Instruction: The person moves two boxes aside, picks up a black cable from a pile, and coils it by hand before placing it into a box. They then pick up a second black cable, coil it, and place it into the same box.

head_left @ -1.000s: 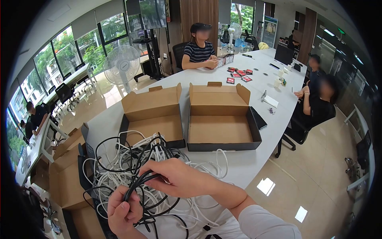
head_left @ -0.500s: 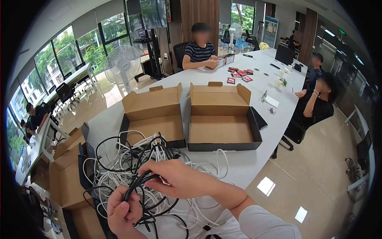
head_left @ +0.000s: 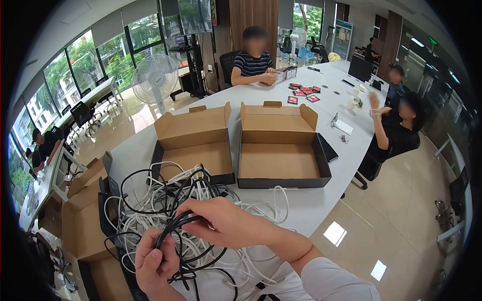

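Observation:
Black cable [head_left: 175, 223] is gathered in a loose bundle between my two hands. My left hand [head_left: 154, 261] is closed round its lower end, thumb uppermost. Fingers of my right hand [head_left: 213, 220] are wrapped over the upper part of the same bundle. Beneath and around both hands lies a tangled heap of white cables [head_left: 135, 220] with more black strands running through it. Just beyond the heap stand two open cardboard boxes, the left box [head_left: 193, 150] partly covered by cables at its front and the right box [head_left: 281, 158] showing its bare brown inside.
More open boxes [head_left: 83, 226] are at the left. On the white table [head_left: 251, 95] lie red packets [head_left: 301, 91], a dark flat object [head_left: 327, 147] and a white sheet [head_left: 342, 127]. A person [head_left: 251, 62] sits across; other people [head_left: 401, 120] sit at the right.
My hands and the black bundle have hardly moved. At the right, a seated person's hand has risen away from the face and now shows above the table edge.

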